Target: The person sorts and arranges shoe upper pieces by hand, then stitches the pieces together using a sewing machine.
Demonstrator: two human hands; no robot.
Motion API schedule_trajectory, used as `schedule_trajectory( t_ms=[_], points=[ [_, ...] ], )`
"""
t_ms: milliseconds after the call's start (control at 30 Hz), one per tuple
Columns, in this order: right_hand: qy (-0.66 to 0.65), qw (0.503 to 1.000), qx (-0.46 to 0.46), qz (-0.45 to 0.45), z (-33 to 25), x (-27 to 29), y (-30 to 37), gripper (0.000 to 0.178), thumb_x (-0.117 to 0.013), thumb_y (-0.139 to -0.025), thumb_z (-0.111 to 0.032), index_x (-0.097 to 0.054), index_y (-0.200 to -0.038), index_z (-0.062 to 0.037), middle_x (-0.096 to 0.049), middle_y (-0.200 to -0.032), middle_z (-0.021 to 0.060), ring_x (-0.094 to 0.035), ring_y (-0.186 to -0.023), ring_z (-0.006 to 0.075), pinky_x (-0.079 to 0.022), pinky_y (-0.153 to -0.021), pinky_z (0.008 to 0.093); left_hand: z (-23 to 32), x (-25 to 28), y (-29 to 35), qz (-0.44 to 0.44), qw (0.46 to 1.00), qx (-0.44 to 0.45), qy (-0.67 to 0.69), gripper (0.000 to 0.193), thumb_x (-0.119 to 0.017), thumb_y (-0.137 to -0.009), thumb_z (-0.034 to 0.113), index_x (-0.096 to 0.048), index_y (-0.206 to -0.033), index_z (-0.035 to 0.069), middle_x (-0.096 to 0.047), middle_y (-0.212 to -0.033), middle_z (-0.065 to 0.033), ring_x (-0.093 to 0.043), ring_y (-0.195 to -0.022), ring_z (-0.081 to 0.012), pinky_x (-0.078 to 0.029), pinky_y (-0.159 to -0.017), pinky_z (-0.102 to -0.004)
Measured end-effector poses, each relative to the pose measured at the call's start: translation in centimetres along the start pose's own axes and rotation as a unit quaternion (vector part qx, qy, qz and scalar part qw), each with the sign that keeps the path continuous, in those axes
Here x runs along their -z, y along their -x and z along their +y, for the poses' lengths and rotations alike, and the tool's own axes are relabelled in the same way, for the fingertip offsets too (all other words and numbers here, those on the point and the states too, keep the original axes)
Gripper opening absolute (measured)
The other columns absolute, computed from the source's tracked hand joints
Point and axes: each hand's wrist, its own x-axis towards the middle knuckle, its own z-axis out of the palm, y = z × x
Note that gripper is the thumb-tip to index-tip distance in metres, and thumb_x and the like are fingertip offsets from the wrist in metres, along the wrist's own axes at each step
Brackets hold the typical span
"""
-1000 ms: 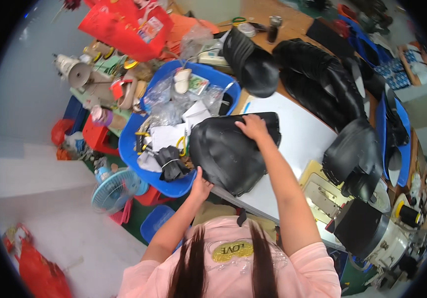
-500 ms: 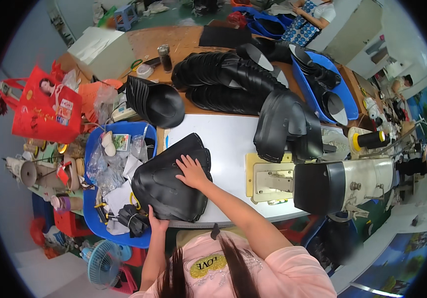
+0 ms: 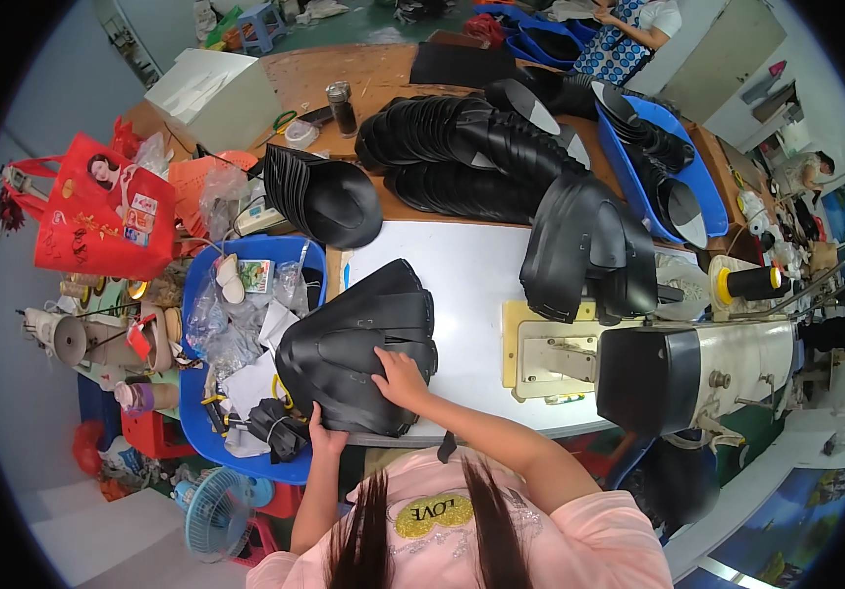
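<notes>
"Touching the black panel stack (image 3: 355,344), is the right hand (image 3: 403,381)?"

"Yes, it's resting on top, fingers loosely apart. The left hand (image 3: 327,439) is meeting the near edge; whether it's clasping, I cannot tell."

"And where is the stack lying?"

"It's lying left on the white tabletop (image 3: 471,285), with the blue basin (image 3: 245,469) standing further left and the sewing machine (image 3: 712,371) standing far over right."

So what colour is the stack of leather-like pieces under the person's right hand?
The leather-like pieces are black, best seen in the head view.
</notes>
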Motion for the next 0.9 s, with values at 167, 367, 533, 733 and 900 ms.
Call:
schedule_trajectory(
  t_ms=[167,367,533,733,900],
  points=[
    [-0.153,0.985,-0.067,0.043,2.3,-1.2,-3.9,0.057,-0.063,-0.074,-0.026,-0.039,-0.119,-0.0011,-0.058,-0.075,0.0154,-0.056,-0.064,0.0304,-0.045,-0.061,0.0357,0.2,-0.7,0.8,-0.016,1.0,-0.008,0.006,0.042,-0.051,-0.084,0.024,-0.043,-0.119,0.001,-0.046,-0.124,-0.0117,-0.04,-0.117,-0.0287,-0.025,-0.101,-0.0443],
    [-0.174,0.966,-0.185,-0.037,1.5,-1.4,-4.4,0.056,-0.062,-0.073,-0.031,-0.041,-0.117,-0.0043,-0.059,-0.084,0.0172,-0.059,-0.08,0.031,-0.045,-0.073,0.0374,1.0,-1.6,1.4,-0.037,0.998,0.006,0.047,0.041,-0.049,-0.084,0.019,-0.042,-0.12,0.001,-0.044,-0.125,-0.013,-0.04,-0.117,-0.0302,-0.026,-0.1,-0.0444],
    [-0.226,0.95,-0.214,0.041,2.2,-2.6,-3.8,0.046,-0.066,-0.073,-0.025,-0.047,-0.105,0.0019,-0.058,-0.075,0.0118,-0.058,-0.069,0.0227,-0.046,-0.065,0.0309,1.4,-1.9,1.4,-0.052,0.998,-0.014,0.024,0.043,-0.05,-0.084,0.022,-0.041,-0.12,0.001,-0.044,-0.125,-0.0132,-0.041,-0.116,-0.0305,-0.027,-0.1,-0.0444],
    [-0.31,0.911,-0.271,-0.008,4.2,-3.0,-5.5,0.044,-0.064,-0.076,-0.024,-0.048,-0.103,0.0066,-0.058,-0.092,0.0149,-0.058,-0.078,0.0207,-0.045,-0.072,0.0288,2.0,-1.4,0.7,-0.012,1.0,-0.009,0.007,0.04,-0.051,-0.085,0.016,-0.041,-0.12,0.0,-0.047,-0.121,-0.0134,-0.044,-0.113,-0.029,-0.03,-0.099,-0.0425],
    [-0.322,0.887,-0.329,-0.029,1.7,-0.2,-5.8,0.059,-0.058,-0.079,-0.04,-0.043,-0.112,0.0065,-0.053,-0.104,0.0174,-0.054,-0.09,0.0198,-0.043,-0.08,0.0314,1.8,-6.7,3.2,-0.052,0.971,-0.15,-0.178,0.043,-0.052,-0.082,0.003,-0.037,-0.122,0.0,-0.046,-0.121,-0.0119,-0.044,-0.111,-0.026,-0.033,-0.097,-0.0385]
  ],
)
